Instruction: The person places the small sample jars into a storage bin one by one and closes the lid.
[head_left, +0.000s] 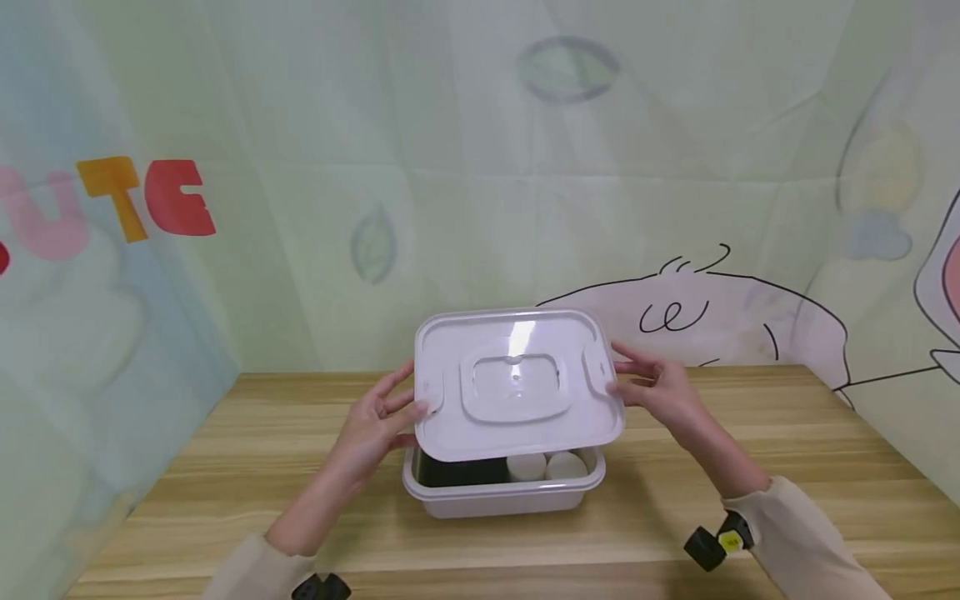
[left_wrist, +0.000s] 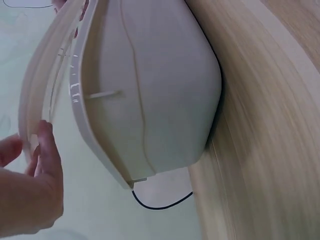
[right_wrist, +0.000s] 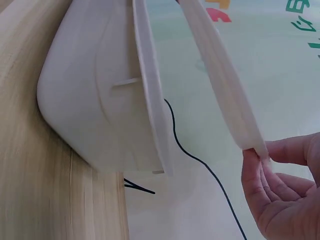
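Observation:
A white plastic lid [head_left: 517, 433] with a raised rectangular centre is held above a white storage box [head_left: 502, 507] on the table. My left hand [head_left: 372, 423] grips the lid's left edge, thumb on top. My right hand [head_left: 660, 393] pinches the opposite edge between thumb and fingers. Inside the box are a dark item [head_left: 461, 472] and two white round-topped items [head_left: 527, 467]; the lid hides the rest. In the left wrist view, the left hand [left_wrist: 32, 190] holds the lid apart from the box rim. The right wrist view shows a gap under the lid [right_wrist: 225, 85] too.
The wood-grain table [head_left: 300, 450] stretches to both sides of the box. Behind it hangs a pale green printed cloth [head_left: 300, 208] with cartoon drawings and coloured letters. Each sleeve has a black wrist device [head_left: 720, 542].

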